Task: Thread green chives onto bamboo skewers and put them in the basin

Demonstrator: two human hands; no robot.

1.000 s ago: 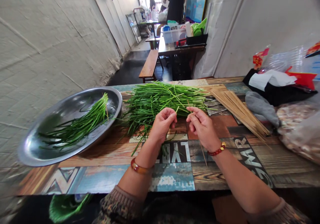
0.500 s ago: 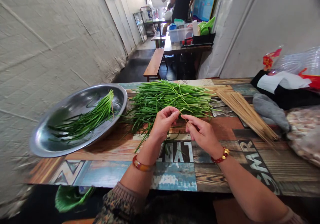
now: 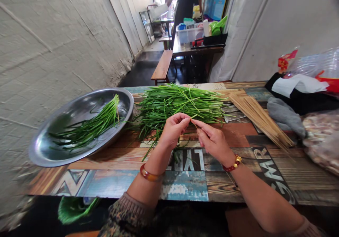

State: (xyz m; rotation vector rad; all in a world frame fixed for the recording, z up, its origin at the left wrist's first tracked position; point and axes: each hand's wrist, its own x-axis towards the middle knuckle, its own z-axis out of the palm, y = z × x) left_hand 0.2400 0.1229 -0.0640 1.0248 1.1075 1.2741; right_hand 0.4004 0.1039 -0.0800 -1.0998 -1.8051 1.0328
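Note:
My left hand (image 3: 175, 129) is closed in a pinch around a chive, whose pale stem end shows at the fingertips; thin green leaves hang below the hand. Between finger and thumb, my right hand (image 3: 214, 138) grips a thin wooden skewer (image 3: 195, 125), its point meeting the left fingertips. The skewer's other end shows beneath the right wrist. Behind both hands lies a big pile of green chives (image 3: 180, 101). To the left, a steel basin (image 3: 39, 152) holds a smaller bunch of chives (image 3: 97, 126), with a skewer end showing near its pale stems.
Loose wooden skewers (image 3: 261, 119) lie fanned out at right. Beyond them are a grey cloth-like bundle (image 3: 284, 115) and a clear bag of pale pieces (image 3: 321, 141). A bench (image 3: 162, 66), a second table with a plastic bin (image 3: 189, 35) and a standing person are farther back.
My fingertips have drawn slightly closer together at the skewer's point. In the background, the person has shifted left, and the pale container held there is lower and tilted.

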